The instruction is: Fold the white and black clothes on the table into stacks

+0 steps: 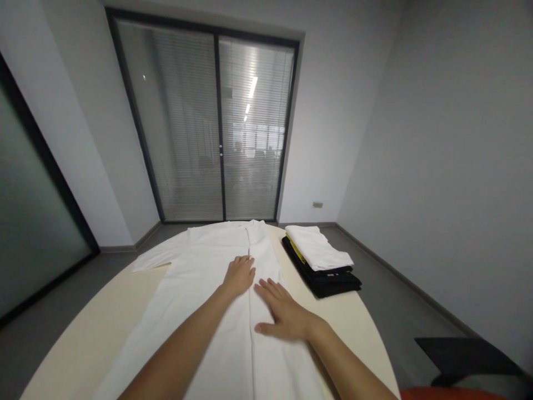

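A long white coat (200,289) lies spread on the round table, its collar at the far edge and its front opening running down the middle. One sleeve (160,253) stretches out to the left; I cannot make out the other. My left hand (239,275) rests on the cloth beside the front opening, palm down, fingers slightly bent and nothing visible in them. Palm down with fingers spread, my right hand (285,311) lies flat on the right front panel, just right of the opening. The two hands are close but apart.
On the table's (366,333) right side sits a stack of folded clothes: a white one (318,247) on top, with yellow and black ones (328,283) below. A black chair part (466,355) with an orange seat stands at lower right. Glass doors (220,128) are beyond the table.
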